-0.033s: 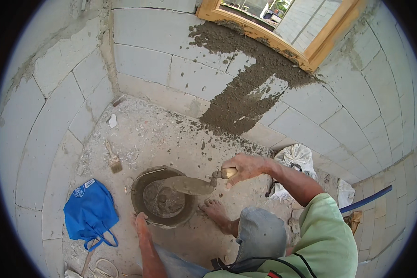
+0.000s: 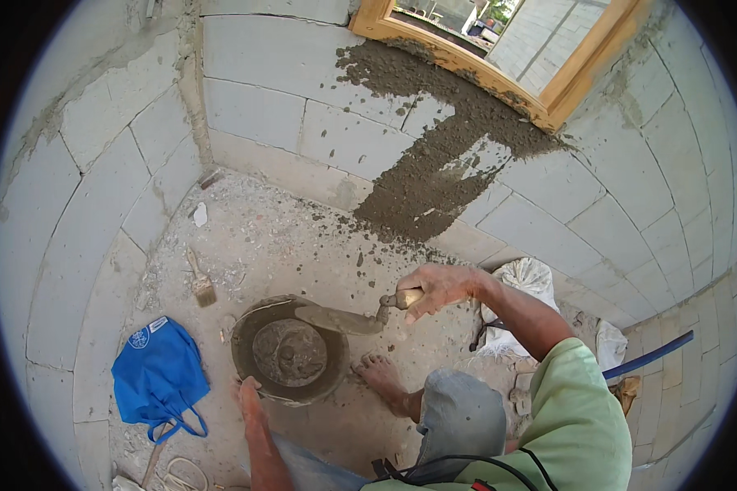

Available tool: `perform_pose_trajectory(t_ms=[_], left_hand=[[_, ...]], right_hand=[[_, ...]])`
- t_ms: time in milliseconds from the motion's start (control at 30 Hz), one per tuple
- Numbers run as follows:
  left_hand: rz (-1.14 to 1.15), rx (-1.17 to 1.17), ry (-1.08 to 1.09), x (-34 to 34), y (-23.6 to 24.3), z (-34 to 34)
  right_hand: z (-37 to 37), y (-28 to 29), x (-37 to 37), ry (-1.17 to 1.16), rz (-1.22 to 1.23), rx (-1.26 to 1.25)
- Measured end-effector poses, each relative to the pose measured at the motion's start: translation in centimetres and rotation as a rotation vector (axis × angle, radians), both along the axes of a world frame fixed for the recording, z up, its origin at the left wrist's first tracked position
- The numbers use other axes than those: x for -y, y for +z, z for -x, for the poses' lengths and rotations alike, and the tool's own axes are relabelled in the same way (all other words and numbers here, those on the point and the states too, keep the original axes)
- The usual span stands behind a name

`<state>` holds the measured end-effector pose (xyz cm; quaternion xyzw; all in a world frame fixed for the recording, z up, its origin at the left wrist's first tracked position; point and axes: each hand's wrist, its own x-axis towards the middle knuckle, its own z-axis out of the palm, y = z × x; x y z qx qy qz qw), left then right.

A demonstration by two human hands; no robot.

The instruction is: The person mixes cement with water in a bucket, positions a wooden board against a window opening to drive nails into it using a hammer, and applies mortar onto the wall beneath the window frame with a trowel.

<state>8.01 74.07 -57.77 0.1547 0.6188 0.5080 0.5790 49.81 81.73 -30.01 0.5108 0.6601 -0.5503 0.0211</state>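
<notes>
My right hand (image 2: 440,288) is closed round the wooden handle of a trowel (image 2: 340,321). The blade, coated in grey mortar, reaches left over the right far rim of a round bucket (image 2: 336,370). Wet mortar (image 2: 290,353) lies low in the bucket, with a lump near its middle. At the bucket's near left rim, my left hand (image 2: 250,399) grips the edge, its fingertips partly hidden. On the block wall ahead, rough wet mortar (image 2: 418,184) spreads down from under a wooden window frame (image 2: 458,65) to the floor.
A paintbrush (image 2: 201,282) and a blue cloth bag (image 2: 160,372) lie left of the bucket. My bare foot (image 2: 382,380) is just right of it. White sacks (image 2: 520,282) stand by the right wall, near a blue pipe (image 2: 651,355). Mortar crumbs dot the floor along the wall.
The trowel has shifted slightly right and its blade is tilted differently, with my right hand a little higher. My left hand and the bucket are almost unmoved.
</notes>
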Motion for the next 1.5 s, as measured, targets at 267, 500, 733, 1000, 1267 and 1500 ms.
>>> perform_pose_trajectory(t_ms=[267, 500, 733, 1000, 1267, 1500], left_hand=[[-0.012, -0.056, 0.011, -0.7, 2.4, -1.2], [-0.076, -0.096, -0.027, -0.8, 5.2, -2.1], [-0.069, -0.153, -0.098, 0.0, 4.5, -2.5], [-0.142, -0.238, -0.2, 0.1, 5.2, -3.7], [-0.121, -0.268, -0.178, -0.2, 5.5, -3.5], [-0.165, -0.216, -0.14, -0.5, 5.3, -2.6]], right_hand=[[-7.1, 10.2, -5.2, -0.651, -0.738, 0.377], [-5.1, 9.0, 2.8, -0.388, -0.647, 0.816], [4.5, -3.6, 5.5, 0.119, -0.519, 0.801], [10.9, -13.8, 3.8, 0.642, -0.825, 0.91], [8.4, -15.7, 4.3, 0.39, -0.421, 0.579], [5.6, -13.4, 5.0, 0.233, -0.417, 0.5]])
